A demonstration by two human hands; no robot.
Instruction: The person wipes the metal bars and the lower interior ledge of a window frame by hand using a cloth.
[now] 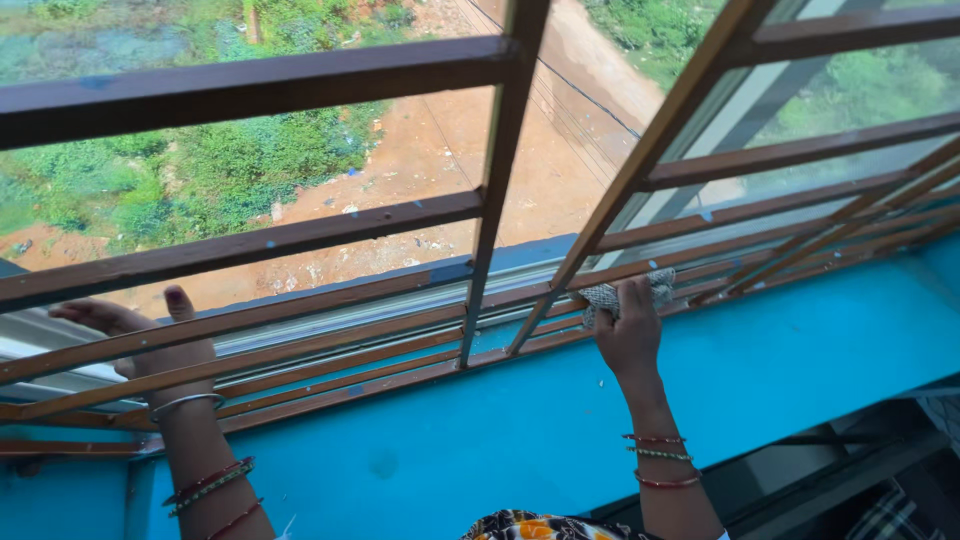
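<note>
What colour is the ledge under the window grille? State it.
Bright turquoise blue; the ledge shows in the head view, below the brown grille.

bare forearms, silver and red bangles on both wrists, patterned orange-black garment

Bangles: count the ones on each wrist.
7 visible. Left wrist: a silver bangle nearest the left hand, then three reddish ones down the forearm. Right wrist: three below the right hand, which presses a cloth. Thin ones may overlap, hiding more.
</note>
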